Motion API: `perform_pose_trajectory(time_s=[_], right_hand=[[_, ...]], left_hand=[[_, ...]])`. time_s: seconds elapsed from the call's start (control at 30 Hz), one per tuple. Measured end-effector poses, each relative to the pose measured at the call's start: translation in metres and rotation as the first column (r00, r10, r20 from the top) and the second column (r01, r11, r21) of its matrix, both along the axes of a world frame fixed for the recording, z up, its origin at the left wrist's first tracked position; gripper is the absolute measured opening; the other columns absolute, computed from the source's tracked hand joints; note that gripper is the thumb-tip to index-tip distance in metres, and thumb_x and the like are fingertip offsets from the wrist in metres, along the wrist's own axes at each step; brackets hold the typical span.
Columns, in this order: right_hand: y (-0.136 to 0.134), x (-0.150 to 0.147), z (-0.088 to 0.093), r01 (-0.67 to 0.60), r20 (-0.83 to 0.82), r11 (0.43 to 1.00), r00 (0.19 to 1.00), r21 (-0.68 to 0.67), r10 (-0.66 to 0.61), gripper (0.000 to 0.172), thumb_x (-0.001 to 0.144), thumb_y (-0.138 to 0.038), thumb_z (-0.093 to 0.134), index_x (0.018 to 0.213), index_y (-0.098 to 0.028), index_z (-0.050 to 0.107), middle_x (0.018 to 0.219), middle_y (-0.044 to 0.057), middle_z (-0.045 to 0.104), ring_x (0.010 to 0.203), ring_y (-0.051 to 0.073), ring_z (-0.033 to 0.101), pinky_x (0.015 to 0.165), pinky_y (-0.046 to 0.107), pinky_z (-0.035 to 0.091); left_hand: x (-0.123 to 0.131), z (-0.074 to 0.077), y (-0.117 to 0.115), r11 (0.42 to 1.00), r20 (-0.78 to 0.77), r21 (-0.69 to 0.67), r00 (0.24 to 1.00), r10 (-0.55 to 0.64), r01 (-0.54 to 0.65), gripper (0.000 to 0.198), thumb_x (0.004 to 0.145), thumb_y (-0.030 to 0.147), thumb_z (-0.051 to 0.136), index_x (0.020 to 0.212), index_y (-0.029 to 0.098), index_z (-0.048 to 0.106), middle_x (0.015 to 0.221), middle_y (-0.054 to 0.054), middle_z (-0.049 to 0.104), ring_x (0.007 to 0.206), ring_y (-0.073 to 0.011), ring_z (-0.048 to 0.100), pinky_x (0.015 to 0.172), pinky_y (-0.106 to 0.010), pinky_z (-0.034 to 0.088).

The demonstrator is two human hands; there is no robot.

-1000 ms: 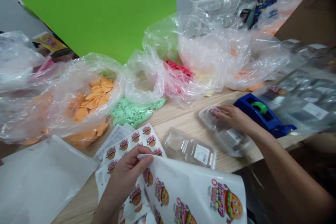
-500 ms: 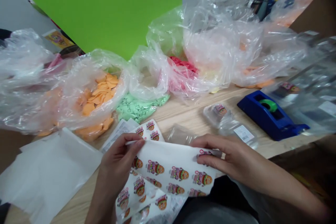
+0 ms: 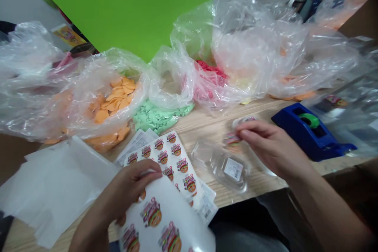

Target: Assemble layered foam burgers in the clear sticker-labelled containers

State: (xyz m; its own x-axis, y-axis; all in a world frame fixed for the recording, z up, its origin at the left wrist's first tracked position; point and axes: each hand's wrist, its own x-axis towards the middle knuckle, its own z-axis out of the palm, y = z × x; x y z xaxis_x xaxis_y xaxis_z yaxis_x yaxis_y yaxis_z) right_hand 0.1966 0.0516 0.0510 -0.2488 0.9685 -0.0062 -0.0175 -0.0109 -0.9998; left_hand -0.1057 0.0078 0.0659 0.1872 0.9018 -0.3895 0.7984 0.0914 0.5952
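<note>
Head view: left hand [image 3: 121,193] curled around a glossy burger-print sticker sheet [image 3: 174,208], held over stacked sticker sheets [image 3: 165,157] on the bench [image 3: 206,120]. Right hand [image 3: 273,147] pinches a small burger label [image 3: 232,139] above a clear plastic clamshell [image 3: 228,167], just beside a blue tape dispenser [image 3: 307,134].

Your white sticker sheet [image 3: 165,216] has rows of brown burgers with happy faces and bits of red and green. The tape holder [image 3: 304,138] is dark blue, and the tape roll [image 3: 309,119] is bright green. The clear bags [image 3: 245,55] show orange discs [image 3: 115,102], pale green pieces [image 3: 159,118] and pinky red pieces [image 3: 211,71]. The board [image 3: 118,8] behind them is bright green.
</note>
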Motion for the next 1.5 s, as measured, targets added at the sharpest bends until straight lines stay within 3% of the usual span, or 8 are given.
perform_pose_trajectory(time_s=[0.17, 0.33, 0.57, 0.7, 0.8, 0.87, 1.03, 1.5], right_hand=[[0.034, -0.034, -0.031, -0.240, 0.249, 0.967, 0.935, -0.083, 0.253, 0.011, 0.074, -0.025, 0.059, 0.075, -0.016, 0.065, 0.071, 0.002, 0.064, 0.066, 0.014, 0.056, 0.064, 0.027, 0.043], [0.047, -0.051, -0.049, -0.375, 0.313, 0.918, 0.862, -0.133, 0.398, 0.011, 0.075, -0.021, 0.053, 0.074, -0.015, 0.062, 0.063, -0.001, 0.059, 0.056, 0.010, 0.051, 0.055, 0.023, 0.039], [0.046, -0.051, -0.059, -0.399, 0.460, 0.914, 0.799, -0.078, 0.388, 0.014, 0.078, -0.020, 0.047, 0.078, -0.016, 0.061, 0.066, 0.000, 0.060, 0.057, 0.011, 0.052, 0.053, 0.022, 0.040], [0.042, -0.056, -0.056, -0.389, 0.603, 0.920, 0.747, 0.054, 0.280, 0.012, 0.074, -0.017, 0.055, 0.082, -0.019, 0.063, 0.079, 0.003, 0.061, 0.078, 0.017, 0.054, 0.075, 0.029, 0.039], [0.038, -0.056, -0.054, -0.307, 0.687, 0.943, 0.713, 0.125, 0.141, 0.039, 0.073, -0.017, 0.057, 0.111, -0.019, 0.053, 0.104, 0.011, 0.054, 0.098, 0.025, 0.048, 0.087, 0.039, 0.032], [0.034, -0.053, -0.055, -0.251, 0.716, 0.960, 0.693, 0.126, 0.088, 0.042, 0.078, -0.026, 0.054, 0.118, -0.015, 0.047, 0.107, 0.015, 0.050, 0.097, 0.027, 0.048, 0.084, 0.041, 0.034], [0.017, -0.041, -0.056, -0.274, 0.710, 0.960, 0.688, 0.064, 0.149, 0.035, 0.075, -0.050, 0.054, 0.082, -0.017, 0.061, 0.084, 0.009, 0.056, 0.084, 0.023, 0.052, 0.073, 0.033, 0.040], [0.012, -0.035, -0.075, -0.154, 0.600, 0.988, 0.791, 0.008, 0.119, 0.031, 0.072, -0.042, 0.059, 0.085, -0.015, 0.059, 0.085, 0.006, 0.055, 0.082, 0.019, 0.051, 0.070, 0.030, 0.038]], left_hand=[[0.032, -0.009, -0.012, 0.938, 0.039, 0.037, 0.937, -0.347, 0.345, 0.016, 0.085, 0.025, 0.045, 0.079, 0.023, 0.059, 0.108, -0.001, 0.054, 0.102, -0.0152, 0.049, 0.086, -0.027, 0.039], [0.061, -0.016, -0.018, 0.922, -0.018, 0.107, 0.928, -0.372, 0.371, 0.013, 0.087, 0.023, 0.043, 0.084, 0.023, 0.055, 0.134, 0.001, 0.036, 0.123, -0.0176, 0.030, 0.099, -0.034, 0.030], [0.067, -0.027, -0.008, 0.897, -0.018, 0.140, 0.907, -0.420, 0.418, 0.010, 0.087, 0.024, 0.044, 0.079, 0.022, 0.051, 0.139, 0.007, 0.032, 0.124, -0.0144, 0.027, 0.101, -0.032, 0.028], [0.070, -0.035, -0.002, 0.909, 0.002, 0.145, 0.919, -0.395, 0.391, 0.011, 0.087, 0.022, 0.043, 0.079, 0.022, 0.050, 0.133, 0.004, 0.041, 0.119, -0.0156, 0.034, 0.098, -0.034, 0.032], [0.071, -0.038, -0.002, 0.931, 0.047, 0.129, 0.935, -0.351, 0.343, 0.011, 0.086, 0.022, 0.043, 0.079, 0.022, 0.052, 0.128, 0.002, 0.045, 0.116, -0.0161, 0.040, 0.098, -0.034, 0.033], [0.073, -0.041, -0.004, 0.948, 0.084, 0.132, 0.949, -0.303, 0.291, 0.011, 0.085, 0.020, 0.044, 0.079, 0.021, 0.052, 0.130, 0.001, 0.041, 0.117, -0.0168, 0.041, 0.098, -0.034, 0.034], [0.082, -0.057, -0.007, 0.973, 0.009, 0.198, 0.992, -0.124, 0.120, 0.010, 0.082, 0.016, 0.047, 0.078, 0.020, 0.055, 0.136, -0.006, 0.031, 0.120, -0.0237, 0.037, 0.098, -0.043, 0.033], [0.095, -0.058, 0.000, 0.974, 0.014, 0.203, 0.994, -0.106, 0.101, 0.010, 0.084, 0.023, 0.047, 0.080, 0.021, 0.056, 0.111, -0.005, 0.058, 0.121, -0.0239, 0.038, 0.096, -0.045, 0.031]])
